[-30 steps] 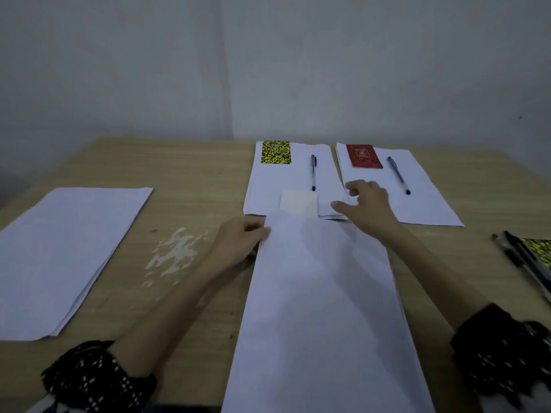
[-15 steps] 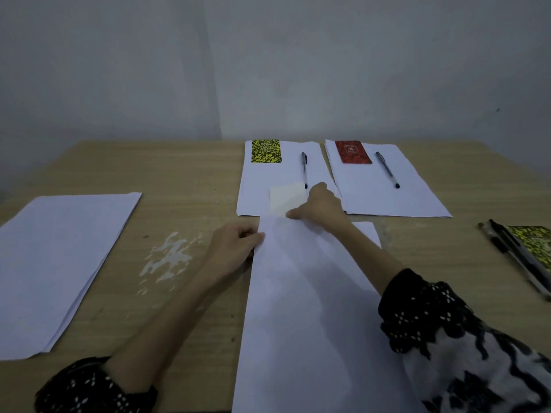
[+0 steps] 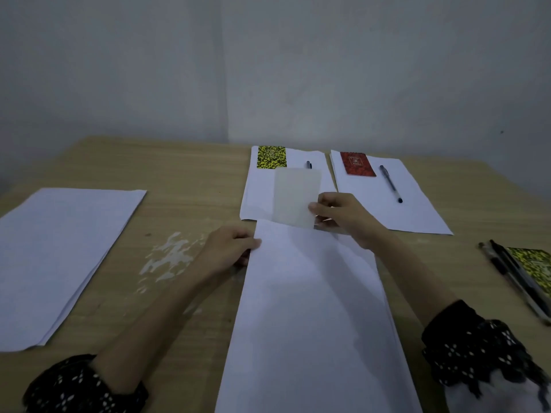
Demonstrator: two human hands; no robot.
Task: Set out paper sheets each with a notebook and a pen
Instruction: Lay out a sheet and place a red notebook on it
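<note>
Head view. Your left hand [image 3: 229,248] pinches the left edge of the near paper sheet [image 3: 313,317], thumb on top: grip closed on it. Your right hand [image 3: 343,216] pinches a small pale card [image 3: 295,198], lifted just beyond that sheet's far edge. Beyond the near sheet on the table [image 3: 185,180]: a sheet [image 3: 256,195] with a yellow-black notebook [image 3: 271,156] and a pen [image 3: 309,165], mostly hidden by the card; right of it a sheet [image 3: 417,210] with a red notebook [image 3: 357,163] and pen [image 3: 390,183]. Left of the near sheet, a paper stack [image 3: 59,248]; far right, spare pens [image 3: 512,275] touching another notebook [image 3: 533,266].
</note>
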